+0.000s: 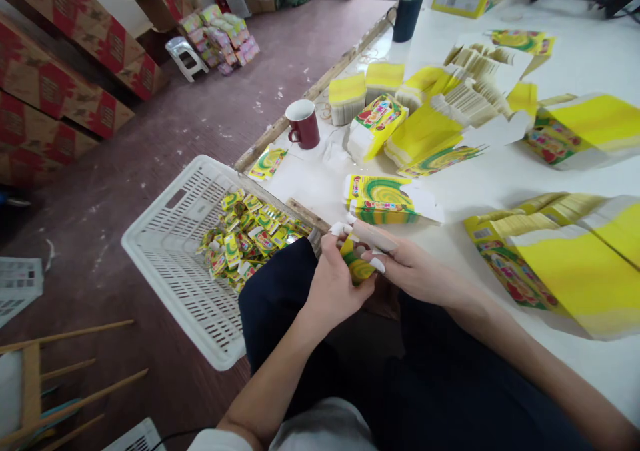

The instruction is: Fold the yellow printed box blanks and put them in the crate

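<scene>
Above my lap, just off the table's edge, both hands close on a small yellow-and-green printed carton (356,265). My left hand (336,279) wraps round its near side. My right hand (403,261) has its fingers against the far side. White coverings sit on several fingertips, and the fingers hide much of the carton. Right behind my hands, a larger yellow printed box (380,199) lies on the white table (310,184) with a white flap out. To my left, a white plastic basket (167,237) contains many small yellow-green packets (260,231).
A maroon mug (307,134) and a dark blue mug (407,21) stand along the table's left edge. Stacks of flat yellow cartons (347,97) and filled boxes (575,257) cover the right side. Red-and-brown cardboard boxes (55,84) and a white stool (186,57) are on the floor.
</scene>
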`<action>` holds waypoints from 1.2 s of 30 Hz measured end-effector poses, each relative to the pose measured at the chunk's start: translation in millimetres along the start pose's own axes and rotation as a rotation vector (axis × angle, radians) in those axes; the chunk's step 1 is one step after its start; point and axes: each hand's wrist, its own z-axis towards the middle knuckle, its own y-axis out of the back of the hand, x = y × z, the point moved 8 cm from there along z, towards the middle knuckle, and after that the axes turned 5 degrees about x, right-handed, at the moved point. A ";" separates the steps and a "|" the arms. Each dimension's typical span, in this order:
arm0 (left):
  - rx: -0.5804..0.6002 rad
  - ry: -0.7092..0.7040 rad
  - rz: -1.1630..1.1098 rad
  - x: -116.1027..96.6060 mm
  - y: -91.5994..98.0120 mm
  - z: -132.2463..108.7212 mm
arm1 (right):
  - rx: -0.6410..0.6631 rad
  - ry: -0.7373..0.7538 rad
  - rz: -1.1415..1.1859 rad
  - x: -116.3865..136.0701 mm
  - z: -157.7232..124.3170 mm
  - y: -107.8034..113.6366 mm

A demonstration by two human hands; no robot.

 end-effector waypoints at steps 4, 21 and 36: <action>-0.114 0.002 0.234 1.2 6.3 -3.8 | -0.082 0.009 -0.005 2.3 1.6 8.1; -0.020 -0.127 0.196 -7.6 43.3 15.1 | 0.048 0.283 -0.415 15.0 -6.4 -0.9; -0.657 0.571 -1.347 71.1 41.6 -7.8 | -0.644 -0.101 -0.790 -21.6 -12.3 88.7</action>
